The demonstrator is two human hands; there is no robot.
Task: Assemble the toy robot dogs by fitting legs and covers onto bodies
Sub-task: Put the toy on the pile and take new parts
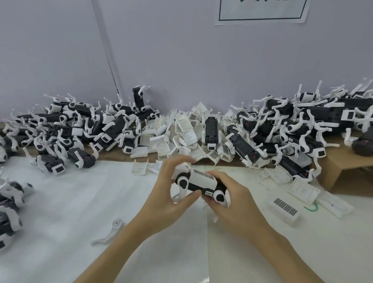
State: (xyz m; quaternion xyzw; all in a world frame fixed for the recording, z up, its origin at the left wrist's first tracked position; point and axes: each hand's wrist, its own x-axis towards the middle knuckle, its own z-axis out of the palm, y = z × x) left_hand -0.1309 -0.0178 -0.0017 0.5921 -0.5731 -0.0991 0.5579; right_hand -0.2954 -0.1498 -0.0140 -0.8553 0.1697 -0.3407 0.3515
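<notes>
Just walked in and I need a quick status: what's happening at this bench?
A person grips one toy robot dog in both hands, left hand and right hand, above the white table. Its white cover is on. A loose leg lies nearby; piles of dogs and covers line the wall.

The toy dog (pixel 201 184) was black with a white cover, a black barcode printed along its top. The loose covers (pixel 181 130) heaped behind were white. A lone leg (pixel 111 232) lay white on the white table sheet (pixel 73 201). The wall (pixel 184 56) was pale lilac.
</notes>
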